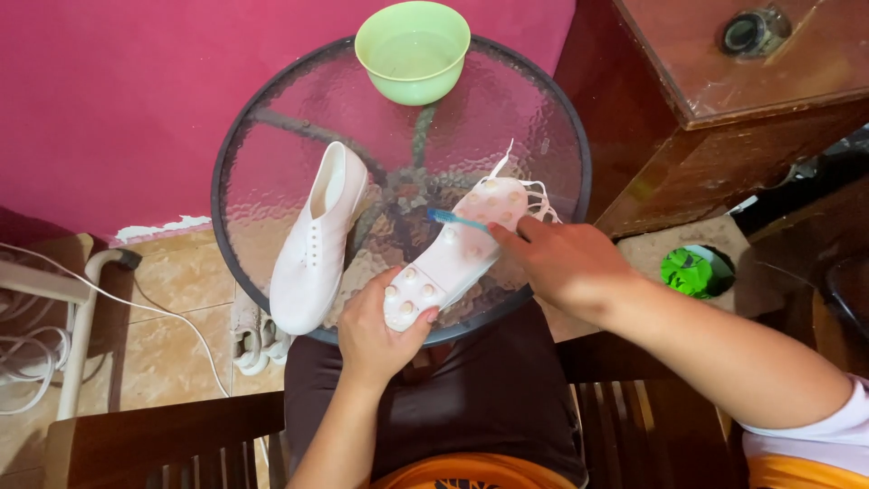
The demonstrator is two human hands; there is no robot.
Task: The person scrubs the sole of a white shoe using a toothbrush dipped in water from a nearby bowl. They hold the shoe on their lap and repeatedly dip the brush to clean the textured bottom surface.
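Upturned shoe point(457, 249): left fingers point(398, 312) grip heel, right fingers point(520, 234) pinch brush point(455, 219).

Seen from a single head-worn camera, looking steeply down and slightly forward over the wearer's lap onto a round glass table point(272, 118). Close range: left hand point(376, 335) and right hand point(566, 263) within arm's reach at lower centre, magenta wall point(136, 91) filling the top left, wooden cabinet point(724, 109) at the right. No second view to share the scene.

Sole-up white studded shoe point(457, 249), blue toothbrush point(457, 220), perhaps touching.
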